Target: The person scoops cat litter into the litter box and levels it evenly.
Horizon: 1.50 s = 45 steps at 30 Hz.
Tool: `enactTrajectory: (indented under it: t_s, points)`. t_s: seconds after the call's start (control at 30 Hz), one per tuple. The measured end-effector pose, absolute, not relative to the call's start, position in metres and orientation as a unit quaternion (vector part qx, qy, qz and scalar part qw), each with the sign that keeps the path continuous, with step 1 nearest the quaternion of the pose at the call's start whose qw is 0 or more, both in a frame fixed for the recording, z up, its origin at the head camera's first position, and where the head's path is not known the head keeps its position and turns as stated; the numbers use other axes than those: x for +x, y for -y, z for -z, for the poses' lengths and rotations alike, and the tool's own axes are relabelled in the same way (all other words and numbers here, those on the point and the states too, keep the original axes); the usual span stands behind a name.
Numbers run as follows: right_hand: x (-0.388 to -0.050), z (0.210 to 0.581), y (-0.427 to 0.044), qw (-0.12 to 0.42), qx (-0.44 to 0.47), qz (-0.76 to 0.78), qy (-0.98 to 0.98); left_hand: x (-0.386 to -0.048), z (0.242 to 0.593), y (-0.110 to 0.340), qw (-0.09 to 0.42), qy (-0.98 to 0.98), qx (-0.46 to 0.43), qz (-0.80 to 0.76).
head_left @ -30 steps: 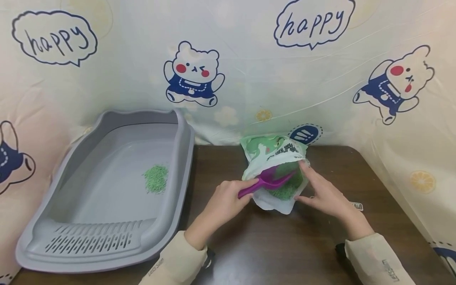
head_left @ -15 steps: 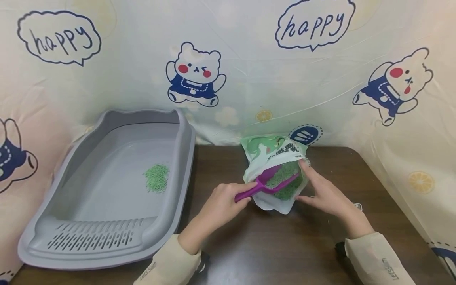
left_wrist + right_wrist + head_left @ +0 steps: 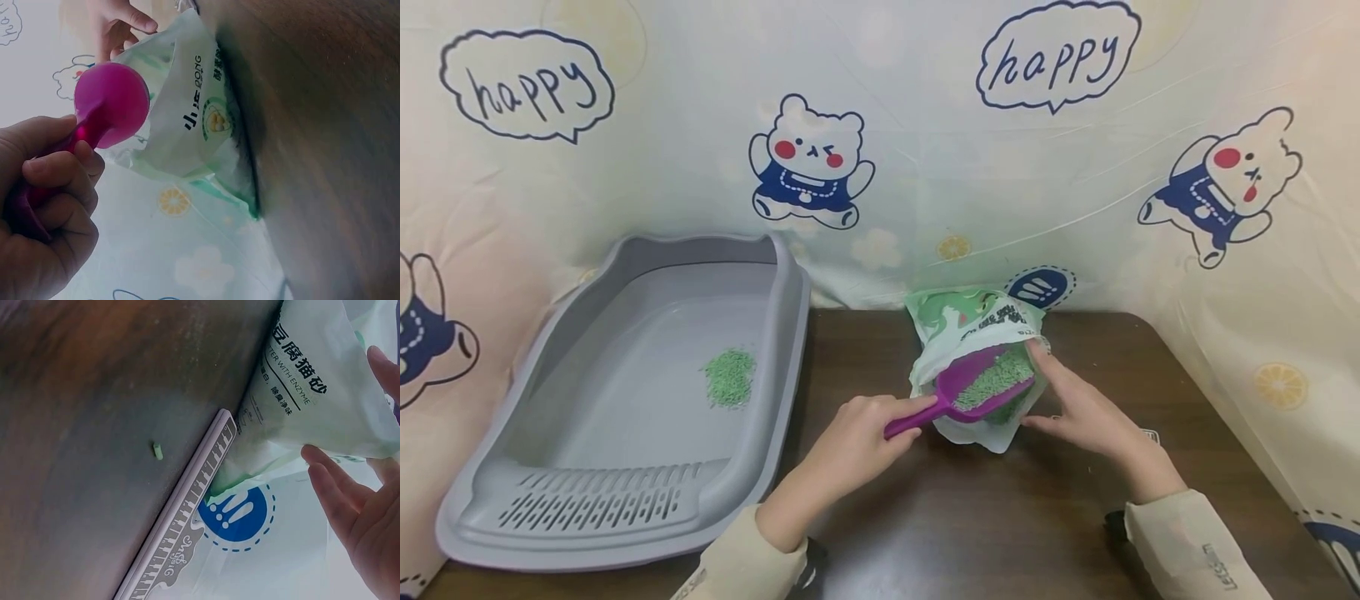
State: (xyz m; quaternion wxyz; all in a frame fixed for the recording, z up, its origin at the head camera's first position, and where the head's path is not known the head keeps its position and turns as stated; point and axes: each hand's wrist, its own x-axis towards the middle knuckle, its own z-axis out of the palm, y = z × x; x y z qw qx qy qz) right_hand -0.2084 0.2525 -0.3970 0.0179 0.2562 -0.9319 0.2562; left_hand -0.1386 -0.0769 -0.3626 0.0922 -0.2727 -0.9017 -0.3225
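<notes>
In the head view my left hand (image 3: 859, 437) grips the handle of a purple scoop (image 3: 917, 418). Green litter pellets (image 3: 996, 382) lie in the scoop's bowl, which sits at the mouth of a white and green cat litter bag (image 3: 958, 329). More pellets show dimly beneath it. From the left wrist view, the scoop's rounded underside (image 3: 112, 103) faces the camera and my fingers curl round the handle. Extended fingers of my right hand (image 3: 1086, 412) touch the bag's right side; in the right wrist view the fingertips (image 3: 312, 453) rest against its printed plastic (image 3: 306, 381).
A grey litter tray (image 3: 793, 333) stands at the left with a small pellet pile (image 3: 728, 377) inside. On the brown table (image 3: 940, 525), a flat piano-key patterned item (image 3: 187, 512) lies beside the bag, near a loose pellet (image 3: 157, 451). A printed cloth hangs behind.
The scoop has come up and slightly toward me, from dipped in the bag to level with pellets in its bowl. My left hand shifted left and down; the right hand has barely moved.
</notes>
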Motion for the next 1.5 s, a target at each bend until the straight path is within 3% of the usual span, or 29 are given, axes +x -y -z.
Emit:
enactTrajectory:
  t_s: [1.2, 1.5]
  points:
    - [-0.212, 0.4, -0.254, 0.039, 0.272, -0.254, 0.927, -0.106, 0.309, 0.113, 0.121, 0.895, -0.279, 0.327]
    - [-0.213, 0.403, -0.254, 0.056, 0.282, -0.238, 0.928, -0.105, 0.293, 0.128, 0.158, 0.893, -0.278, 0.316]
